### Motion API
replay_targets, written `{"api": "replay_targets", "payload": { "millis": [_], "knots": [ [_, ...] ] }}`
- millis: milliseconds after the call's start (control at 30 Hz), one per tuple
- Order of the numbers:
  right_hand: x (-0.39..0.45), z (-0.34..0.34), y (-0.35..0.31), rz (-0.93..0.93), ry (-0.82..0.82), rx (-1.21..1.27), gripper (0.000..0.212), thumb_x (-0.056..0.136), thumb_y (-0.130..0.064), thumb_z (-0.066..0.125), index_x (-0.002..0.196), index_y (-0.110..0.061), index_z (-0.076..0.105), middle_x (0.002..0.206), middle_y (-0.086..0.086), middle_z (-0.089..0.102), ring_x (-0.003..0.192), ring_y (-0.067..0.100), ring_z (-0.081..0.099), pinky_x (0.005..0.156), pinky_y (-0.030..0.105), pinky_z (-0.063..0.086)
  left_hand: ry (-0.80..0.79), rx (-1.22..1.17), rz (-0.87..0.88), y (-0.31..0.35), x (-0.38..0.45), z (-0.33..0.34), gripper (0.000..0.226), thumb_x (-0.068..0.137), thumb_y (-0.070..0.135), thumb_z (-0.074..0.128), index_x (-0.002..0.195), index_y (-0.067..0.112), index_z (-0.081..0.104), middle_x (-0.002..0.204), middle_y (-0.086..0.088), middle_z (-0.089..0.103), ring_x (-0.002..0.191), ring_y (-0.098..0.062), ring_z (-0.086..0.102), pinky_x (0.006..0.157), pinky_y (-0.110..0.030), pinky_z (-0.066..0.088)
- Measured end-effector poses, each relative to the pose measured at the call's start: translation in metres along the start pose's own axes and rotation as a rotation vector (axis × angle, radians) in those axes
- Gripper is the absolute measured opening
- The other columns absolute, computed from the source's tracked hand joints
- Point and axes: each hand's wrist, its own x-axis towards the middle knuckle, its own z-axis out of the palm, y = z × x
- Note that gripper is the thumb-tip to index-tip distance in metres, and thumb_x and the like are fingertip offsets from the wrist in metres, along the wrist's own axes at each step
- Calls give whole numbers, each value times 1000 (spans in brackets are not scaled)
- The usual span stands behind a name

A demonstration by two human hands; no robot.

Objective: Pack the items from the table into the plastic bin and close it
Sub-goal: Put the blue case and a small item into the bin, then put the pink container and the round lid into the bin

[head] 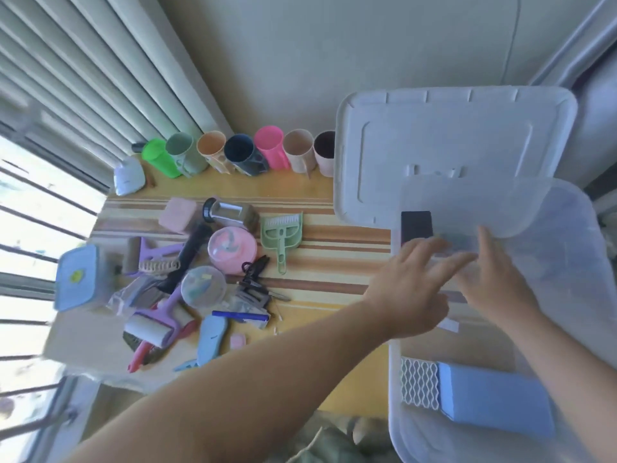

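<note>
The clear plastic bin (567, 295) stood open at the table's right edge, its white lid (450, 145) propped behind it against the wall. Inside lay a blue box with a white lattice end (484, 399) near the front wall and a dark block (416, 225) at the back-left corner. The left hand (414, 289) and right hand (494, 279) reached over the bin's left rim, fingers spread; whether they held anything could not be told through the blur. 7 cups (247, 152) lined the table's far edge, and loose items (200, 279) crowded its left half
</note>
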Motion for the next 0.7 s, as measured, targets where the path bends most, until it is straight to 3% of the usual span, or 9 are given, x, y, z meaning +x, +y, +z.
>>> {"api": "replay_targets", "payload": {
  "millis": [67,133,233,333,400,500,567,633,700],
  "knots": [
    [-21,-3,-27,-26,14,83,88,94,-34,70,161,-33,13,149,8,55,128,37,58,98,55,51,86,-36,29,-23,-20,-10,66,86,17,70,149,15,52,139,-18,50,123,-37,48,102,-49,47],
    [-38,2,-60,-81,93,97,86,91,-22,75,159,-28,23,135,12,59,119,37,58,92,53,51,75,-81,-30,-59,-52,-26,62,92,23,64,151,20,46,136,-14,50,120,-35,50,100,-50,48],
    [-55,17,-123,-181,368,66,77,82,5,75,151,-10,42,119,22,59,111,39,52,89,51,47,7,-59,-237,-133,-117,-63,65,88,23,63,150,27,43,135,-9,50,119,-32,51,98,-52,52],
    [-65,46,-191,-336,463,90,61,80,2,64,140,-2,52,112,20,62,108,39,53,95,51,45,-29,55,-491,-210,-190,-115,59,85,21,67,142,27,56,138,-7,49,126,-31,47,105,-51,48],
    [-74,83,-240,-355,362,114,55,84,0,66,137,-6,56,119,15,62,114,37,55,100,48,47,-85,128,-676,-256,-239,-149,57,88,29,68,143,32,55,143,-5,45,134,-32,42,114,-48,40],
    [-89,153,-310,-358,16,126,55,88,-6,68,140,-17,57,127,3,58,121,25,54,103,39,48,-155,3,-946,-306,-292,-178,71,90,35,68,155,31,39,151,-8,43,137,-32,44,114,-46,41],
    [-94,203,-343,-361,-219,97,58,91,-14,63,147,-24,50,132,-1,53,126,23,50,105,37,46,-222,-131,-968,-317,-305,-180,77,96,37,67,162,26,28,161,-11,38,137,-30,49,112,-41,41],
    [-96,244,-367,-359,-364,36,65,91,-23,65,151,-29,42,139,-1,47,129,26,49,104,41,48,-262,-228,-935,-319,-307,-173,77,99,36,64,164,31,23,156,-7,46,119,-16,63,100,-30,46],
    [-98,273,-383,-344,-405,-23,77,87,-30,72,154,-34,32,147,-1,38,128,29,49,101,43,50,-243,-351,-966,-323,-304,-165,80,97,33,64,163,38,20,127,0,65,89,-1,68,77,-19,50]
  ]
}}
